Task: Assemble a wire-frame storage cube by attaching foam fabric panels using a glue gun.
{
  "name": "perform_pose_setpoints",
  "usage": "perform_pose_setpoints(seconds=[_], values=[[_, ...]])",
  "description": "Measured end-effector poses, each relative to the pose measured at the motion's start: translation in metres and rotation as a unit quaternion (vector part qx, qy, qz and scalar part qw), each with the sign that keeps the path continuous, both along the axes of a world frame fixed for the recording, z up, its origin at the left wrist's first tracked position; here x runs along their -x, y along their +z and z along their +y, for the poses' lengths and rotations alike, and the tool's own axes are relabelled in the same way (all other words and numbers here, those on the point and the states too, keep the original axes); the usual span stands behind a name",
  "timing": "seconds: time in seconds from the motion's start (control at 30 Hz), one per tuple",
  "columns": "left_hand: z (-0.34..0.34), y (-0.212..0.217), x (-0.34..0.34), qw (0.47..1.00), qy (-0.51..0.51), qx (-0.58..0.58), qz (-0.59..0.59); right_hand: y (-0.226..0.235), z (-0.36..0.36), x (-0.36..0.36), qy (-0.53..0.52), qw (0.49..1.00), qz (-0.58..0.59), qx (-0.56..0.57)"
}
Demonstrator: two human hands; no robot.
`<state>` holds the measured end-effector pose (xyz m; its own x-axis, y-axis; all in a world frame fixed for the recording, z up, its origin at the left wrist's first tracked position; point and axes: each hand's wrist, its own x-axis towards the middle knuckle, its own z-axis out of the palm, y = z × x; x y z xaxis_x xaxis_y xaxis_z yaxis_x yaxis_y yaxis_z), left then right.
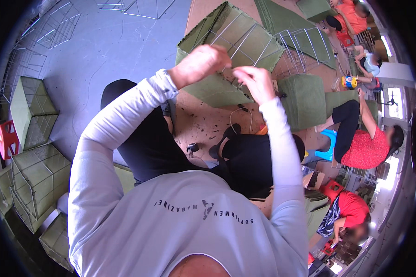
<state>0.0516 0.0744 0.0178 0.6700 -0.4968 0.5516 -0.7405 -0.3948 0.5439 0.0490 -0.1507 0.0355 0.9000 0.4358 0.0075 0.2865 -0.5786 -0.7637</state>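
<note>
open passage over blue-grey floor (104,55) at left, wire-framed green box (244,39) blocking ahead, green panel (303,100) obstructing right

The floor (92,60) is smooth and blue-grey. A flat tan sheet (185,111) covers part of it, with dark bits (212,137) scattered on top. A red stool (8,141) stands near the floor's left edge, and a blue stool (329,134) near its right edge. Past the right edge, windows (394,110) shine very bright, in what may be a pale wall (395,74); it is blurry there.
</note>
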Motion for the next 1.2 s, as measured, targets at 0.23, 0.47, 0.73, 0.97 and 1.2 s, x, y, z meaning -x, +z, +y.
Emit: perform_pose_setpoints(seconds=[0.23, 0.47, 0.73, 0.97, 1.2], values=[[0.021, -0.008, 0.026, 0.996, 0.087, -0.014, -0.017, -0.022, 0.030, 0.062, -0.047, 0.950, -0.307, 0.025], [0.001, -0.010, 0.022, 0.984, 0.025, -0.146, -0.101, -0.034, 0.045, 0.045, -0.022, 0.929, -0.361, 0.082], [-0.005, -0.014, 0.004, 0.975, -0.003, -0.204, -0.086, -0.017, 0.042, 0.025, -0.067, 0.983, -0.158, 0.060], [0.015, 0.018, 0.005, 0.994, 0.101, 0.039, 0.027, -0.020, 0.011, 0.017, -0.172, 0.954, -0.115, -0.215], [0.019, -0.003, 0.028, 0.993, 0.067, -0.084, -0.039, -0.034, 0.021, 0.068, -0.091, 0.945, -0.311, 0.051]])
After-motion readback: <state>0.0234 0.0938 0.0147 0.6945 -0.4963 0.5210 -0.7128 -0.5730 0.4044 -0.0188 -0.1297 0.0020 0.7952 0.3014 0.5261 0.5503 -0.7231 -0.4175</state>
